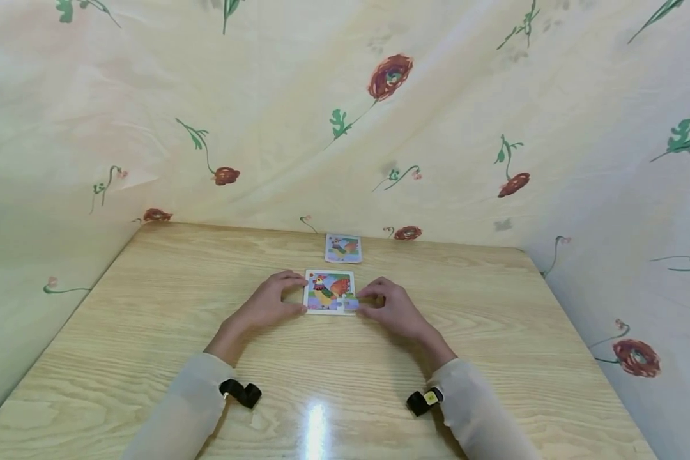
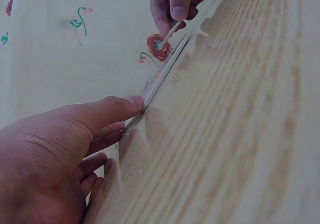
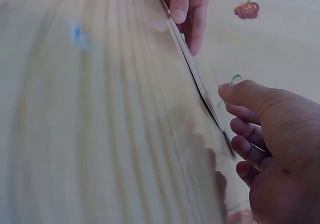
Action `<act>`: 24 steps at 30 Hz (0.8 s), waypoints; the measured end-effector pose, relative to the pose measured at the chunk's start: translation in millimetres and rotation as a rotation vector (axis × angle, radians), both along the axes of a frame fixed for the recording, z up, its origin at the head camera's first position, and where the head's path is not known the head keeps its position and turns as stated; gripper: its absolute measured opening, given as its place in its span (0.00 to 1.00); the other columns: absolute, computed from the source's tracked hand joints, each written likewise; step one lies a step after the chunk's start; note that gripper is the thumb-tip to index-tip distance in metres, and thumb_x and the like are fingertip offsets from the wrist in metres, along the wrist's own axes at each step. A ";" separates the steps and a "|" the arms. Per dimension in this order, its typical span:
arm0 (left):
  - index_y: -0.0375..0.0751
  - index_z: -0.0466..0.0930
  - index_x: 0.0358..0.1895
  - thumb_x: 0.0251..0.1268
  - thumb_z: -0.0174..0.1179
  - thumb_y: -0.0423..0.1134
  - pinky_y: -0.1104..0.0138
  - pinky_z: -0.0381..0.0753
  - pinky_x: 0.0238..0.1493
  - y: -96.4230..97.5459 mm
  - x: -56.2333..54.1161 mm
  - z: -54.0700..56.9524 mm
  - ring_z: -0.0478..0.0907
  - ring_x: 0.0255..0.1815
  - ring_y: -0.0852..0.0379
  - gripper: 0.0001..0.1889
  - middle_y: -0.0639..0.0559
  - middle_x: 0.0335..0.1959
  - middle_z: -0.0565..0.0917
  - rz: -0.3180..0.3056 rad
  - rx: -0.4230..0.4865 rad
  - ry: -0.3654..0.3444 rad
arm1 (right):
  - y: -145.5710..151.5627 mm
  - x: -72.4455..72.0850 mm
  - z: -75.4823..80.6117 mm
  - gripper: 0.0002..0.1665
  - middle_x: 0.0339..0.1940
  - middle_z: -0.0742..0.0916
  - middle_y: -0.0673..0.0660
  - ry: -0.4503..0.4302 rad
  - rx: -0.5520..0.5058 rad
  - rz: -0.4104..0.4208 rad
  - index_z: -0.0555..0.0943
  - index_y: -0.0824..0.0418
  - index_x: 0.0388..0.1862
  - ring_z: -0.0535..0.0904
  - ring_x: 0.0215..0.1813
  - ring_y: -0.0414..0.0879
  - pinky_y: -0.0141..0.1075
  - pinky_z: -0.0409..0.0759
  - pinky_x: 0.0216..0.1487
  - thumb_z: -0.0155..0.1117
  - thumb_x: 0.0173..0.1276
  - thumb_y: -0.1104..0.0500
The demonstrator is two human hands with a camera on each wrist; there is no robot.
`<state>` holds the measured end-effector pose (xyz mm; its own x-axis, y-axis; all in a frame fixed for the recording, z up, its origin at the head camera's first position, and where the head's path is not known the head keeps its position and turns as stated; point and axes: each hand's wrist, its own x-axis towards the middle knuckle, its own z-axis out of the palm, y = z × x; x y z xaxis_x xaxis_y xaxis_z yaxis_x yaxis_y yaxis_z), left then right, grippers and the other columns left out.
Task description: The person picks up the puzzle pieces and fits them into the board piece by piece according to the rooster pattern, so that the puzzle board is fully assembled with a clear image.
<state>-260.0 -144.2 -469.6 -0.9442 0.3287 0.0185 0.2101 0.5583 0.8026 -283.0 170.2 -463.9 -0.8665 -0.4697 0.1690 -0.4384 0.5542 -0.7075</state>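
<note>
A small jigsaw puzzle board (image 1: 322, 313) with a white border and a rooster picture lies on the wooden table in the head view. My left hand (image 1: 266, 303) holds its left edge, the thumb at the near corner and a finger farther up. At the board's lower right, my right hand (image 1: 395, 311) pinches a lilac puzzle piece (image 1: 350, 305) between thumb and finger. In the left wrist view this puzzle piece (image 2: 172, 32) is tilted above the board. The right wrist view shows the board edge-on, its picture hidden.
Just behind the board lies a square card (image 1: 343, 248) with a matching rooster picture. A flowered cloth (image 1: 299, 128) hangs along the back and sides of the wooden table (image 1: 322, 358). Glare shines on the near table surface.
</note>
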 end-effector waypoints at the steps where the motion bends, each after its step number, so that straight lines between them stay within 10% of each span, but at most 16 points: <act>1: 0.43 0.76 0.72 0.65 0.70 0.43 0.37 0.57 0.80 0.0 -0.1 -0.2 0.55 0.84 0.36 0.32 0.43 0.78 0.69 -0.001 0.001 0.000 | -1.7 -0.6 -0.9 0.12 0.46 0.86 0.53 -0.005 0.005 -0.003 0.91 0.56 0.46 0.77 0.43 0.45 0.30 0.75 0.42 0.77 0.64 0.57; 24: 0.45 0.75 0.72 0.65 0.70 0.45 0.37 0.58 0.80 -0.4 -3.0 -2.3 0.54 0.84 0.38 0.32 0.45 0.78 0.69 -0.006 0.001 0.003 | -15.3 -7.5 -1.4 0.12 0.46 0.86 0.53 -0.005 0.058 0.013 0.90 0.58 0.46 0.77 0.45 0.43 0.33 0.77 0.47 0.77 0.64 0.57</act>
<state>-263.0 -144.6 -471.9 -0.9421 0.3346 0.0212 0.2157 0.5565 0.8024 -290.5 155.0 -465.3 -0.8612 -0.4895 0.1369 -0.4423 0.5890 -0.6763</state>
